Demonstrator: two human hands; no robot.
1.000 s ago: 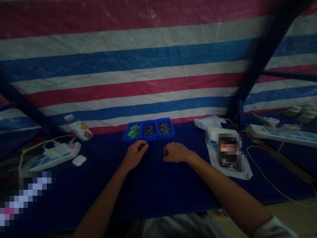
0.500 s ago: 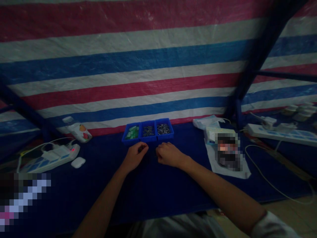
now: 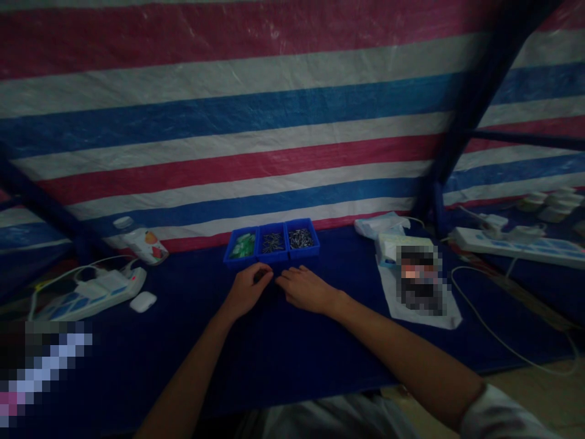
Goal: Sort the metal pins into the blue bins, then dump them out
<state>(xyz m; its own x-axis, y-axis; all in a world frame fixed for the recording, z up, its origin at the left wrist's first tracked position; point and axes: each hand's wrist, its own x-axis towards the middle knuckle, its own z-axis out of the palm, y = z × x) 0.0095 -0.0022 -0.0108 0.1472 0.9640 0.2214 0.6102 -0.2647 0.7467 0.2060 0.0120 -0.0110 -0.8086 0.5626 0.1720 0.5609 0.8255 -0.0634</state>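
My left hand (image 3: 245, 290) is closed in a pinch just in front of the blue bins, thumb against the fingers; anything between them is too small and dark to name. Close beside its fingertips is my right hand (image 3: 307, 289), its fingers curled together and pointing left, with their tips partly hidden. Beyond the hands stand three joined blue bins. The left bin (image 3: 228, 251) holds green packets (image 3: 244, 245), the middle bin (image 3: 273, 257) dark thin metal pieces (image 3: 273, 242), the right bin (image 3: 303, 253) shiny small metal pieces (image 3: 300, 238).
On the left of the blue table (image 3: 292, 360) are a bottle (image 3: 147, 242), a power strip (image 3: 98, 294) and a white case (image 3: 143, 302). To the right lie a tissue pack (image 3: 386, 250), a white sheet (image 3: 388, 299), a cable (image 3: 493, 347) and another power strip (image 3: 512, 245).
My right hand has moved left, bringing its fingertips close to my left hand. The left hand has stayed almost where it was.
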